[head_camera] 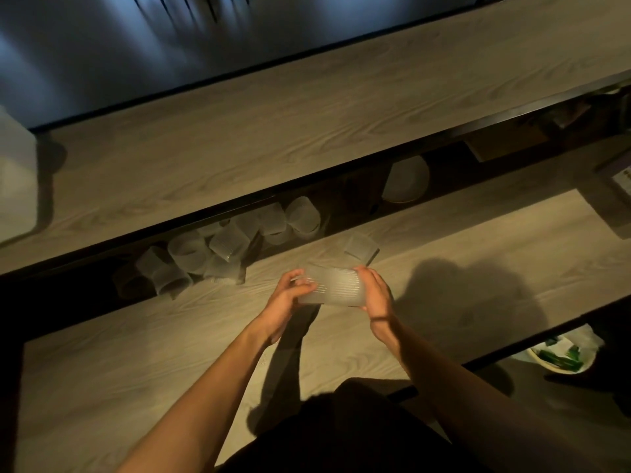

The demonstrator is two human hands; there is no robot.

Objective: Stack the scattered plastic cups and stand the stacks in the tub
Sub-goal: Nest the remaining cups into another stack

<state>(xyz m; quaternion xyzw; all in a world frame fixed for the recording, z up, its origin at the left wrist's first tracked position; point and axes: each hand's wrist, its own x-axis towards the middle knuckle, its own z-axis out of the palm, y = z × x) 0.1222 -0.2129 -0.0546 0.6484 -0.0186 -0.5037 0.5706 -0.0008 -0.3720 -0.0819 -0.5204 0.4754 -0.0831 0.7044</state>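
**Stack in hand, loose cups left to gather**

Head view. Nearest us is dark clothing (pixel 341 431) at the bottom edge, with two bare forearms reaching out over the near bench (pixel 136 353). The left hand (pixel 290 298) and right hand (pixel 374 295) are apart. Each is clamped on one end of a stack of ribbed cups (pixel 336 288), fingers curled round it. The stack lies on its side just above the bench.

Just beyond the right hand a single cup (pixel 361 249) lies on the bench. Farther left, the loose cups (pixel 211 249) lie tumbled in the dark recess between the near bench and the upper bench (pixel 307 114). Several touch, and their mouths point different ways.

A white boxy container (pixel 15 172) sits at the left edge. It may be the tub, but we cannot tell.

We judge the step to be stacking, with much of the task left. The next move calls for one hand to let go while the other steadies the stack. The freed hand then takes the single cup and lines it up with the stack's end. A skewed entry would likely bind on the ribs.
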